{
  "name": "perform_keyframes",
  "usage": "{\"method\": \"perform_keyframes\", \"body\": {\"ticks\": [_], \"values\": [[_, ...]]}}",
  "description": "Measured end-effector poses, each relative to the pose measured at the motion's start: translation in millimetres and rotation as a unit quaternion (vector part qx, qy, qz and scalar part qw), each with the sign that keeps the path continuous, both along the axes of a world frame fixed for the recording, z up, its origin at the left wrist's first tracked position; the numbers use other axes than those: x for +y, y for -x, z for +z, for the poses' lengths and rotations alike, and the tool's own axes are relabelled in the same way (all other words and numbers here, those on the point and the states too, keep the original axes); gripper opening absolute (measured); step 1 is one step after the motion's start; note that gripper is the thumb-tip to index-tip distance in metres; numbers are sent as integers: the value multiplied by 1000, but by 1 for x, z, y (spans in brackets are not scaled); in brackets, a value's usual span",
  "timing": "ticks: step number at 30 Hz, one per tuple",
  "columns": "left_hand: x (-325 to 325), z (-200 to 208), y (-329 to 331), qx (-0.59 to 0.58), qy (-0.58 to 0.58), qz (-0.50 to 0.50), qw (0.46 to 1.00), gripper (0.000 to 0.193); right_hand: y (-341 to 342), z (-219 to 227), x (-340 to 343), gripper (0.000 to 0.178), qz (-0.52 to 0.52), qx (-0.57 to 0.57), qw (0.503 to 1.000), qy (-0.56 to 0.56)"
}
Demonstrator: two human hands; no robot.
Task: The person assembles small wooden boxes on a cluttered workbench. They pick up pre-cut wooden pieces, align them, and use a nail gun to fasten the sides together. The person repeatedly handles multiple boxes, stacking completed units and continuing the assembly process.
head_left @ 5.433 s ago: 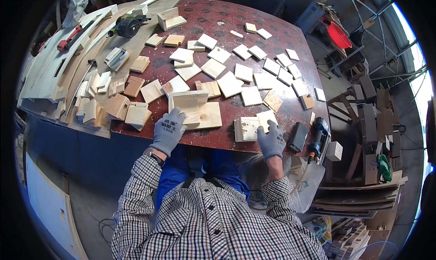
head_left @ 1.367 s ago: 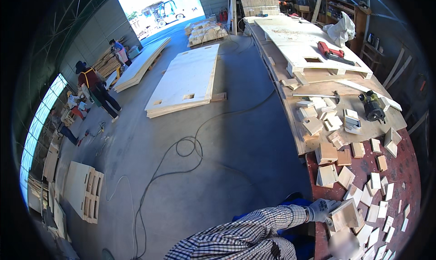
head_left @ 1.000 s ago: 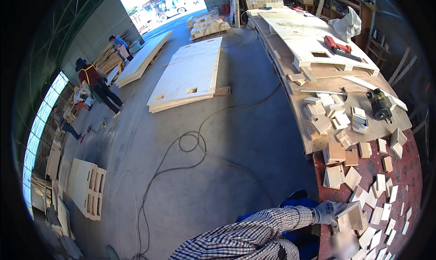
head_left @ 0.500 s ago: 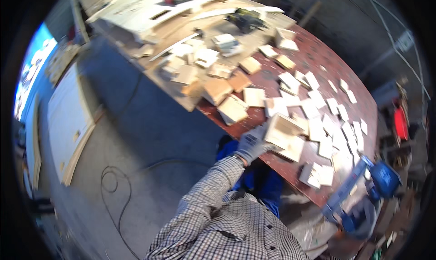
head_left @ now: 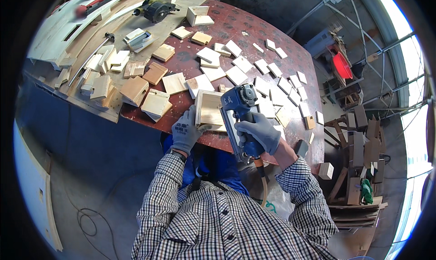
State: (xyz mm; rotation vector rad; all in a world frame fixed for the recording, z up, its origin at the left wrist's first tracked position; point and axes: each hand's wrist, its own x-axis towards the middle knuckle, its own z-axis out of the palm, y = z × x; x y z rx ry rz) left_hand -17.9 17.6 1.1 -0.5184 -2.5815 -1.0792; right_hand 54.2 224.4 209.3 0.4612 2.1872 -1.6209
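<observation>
At the near edge of the red-brown table (head_left: 254, 26), my left hand (head_left: 185, 130), in a grey work glove, grips the left side of a small open wooden box (head_left: 210, 109). My right hand, gloved alike (head_left: 262, 132), is wrapped round the handle of a blue air nail gun (head_left: 239, 98). The gun is held over the right side of the box and hides that part; whether its nose touches the wood I cannot tell. An air hose (head_left: 264, 187) hangs from the handle's lower end.
Several pale wood blocks (head_left: 236, 74) lie scattered over the table. At the left are stacked wood pieces (head_left: 134, 91), a hammer (head_left: 109, 36), a dark power tool (head_left: 156, 9) and a red tool (head_left: 88, 6). Wood scraps (head_left: 359, 155) stand piled at the right.
My right hand has come into view, holding the nail gun, which was at the table's right end. My left hand still grips the box. The view has swung to the right.
</observation>
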Motion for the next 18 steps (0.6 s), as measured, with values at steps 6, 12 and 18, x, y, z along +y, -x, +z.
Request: {"method": "perform_keyframes", "body": {"ticks": [6, 12, 18], "values": [[-3, 6, -1, -1, -19, -15, 1000, 97, 13, -22, 11, 22, 5, -8, 1000, -8], [-3, 9, 0, -7, -8, -17, 1000, 96, 15, -19, 13, 20, 2, -20, 1000, -10], [-1, 9, 1, -2, -13, -18, 1000, 96, 16, -26, 21, 17, -1, -22, 1000, 13]]}}
